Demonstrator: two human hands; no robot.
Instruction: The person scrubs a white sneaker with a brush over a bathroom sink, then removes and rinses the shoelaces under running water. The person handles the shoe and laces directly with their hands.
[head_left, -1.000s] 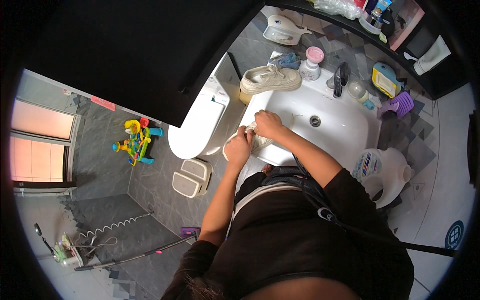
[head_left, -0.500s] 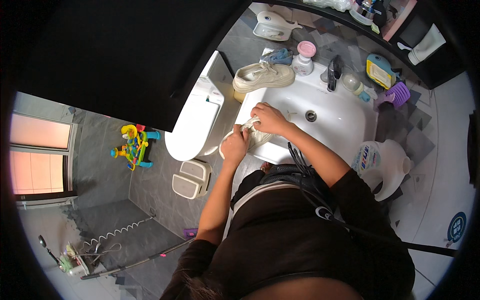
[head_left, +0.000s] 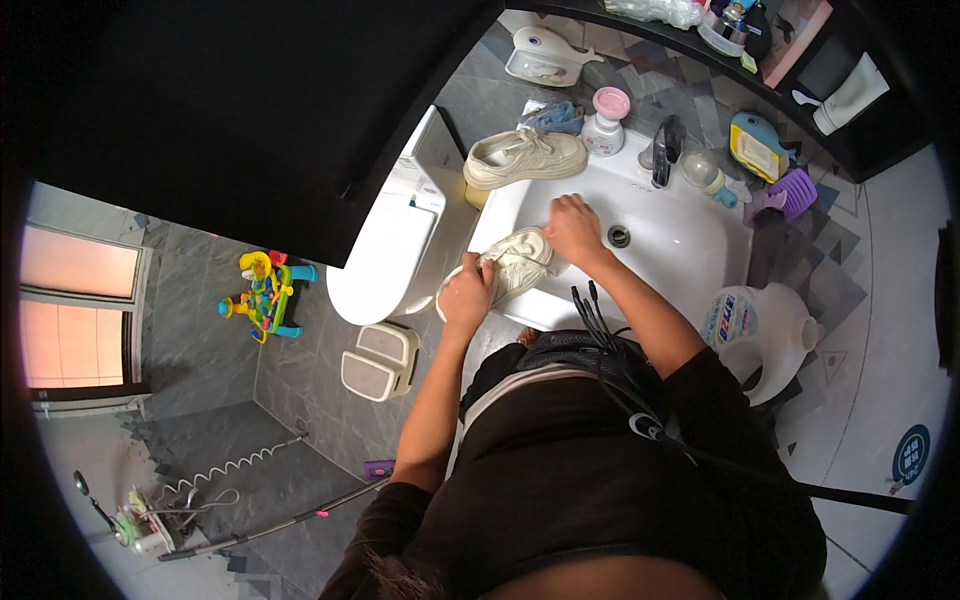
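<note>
White sink (head_left: 690, 255), low cream shoe (head_left: 520, 265) in left fingers (head_left: 487, 275)

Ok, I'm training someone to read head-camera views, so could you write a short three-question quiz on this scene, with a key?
1. Multiple choice: what is the left hand gripping?
A) a soap dish
B) a pale shoe
C) a white tube
2. True or false: a second shoe rests at the far left corner of the sink.
3. Short answer: what colour is the top of the pump bottle beside that second shoe?

Key: 1. B; 2. True; 3. Pink.
</note>
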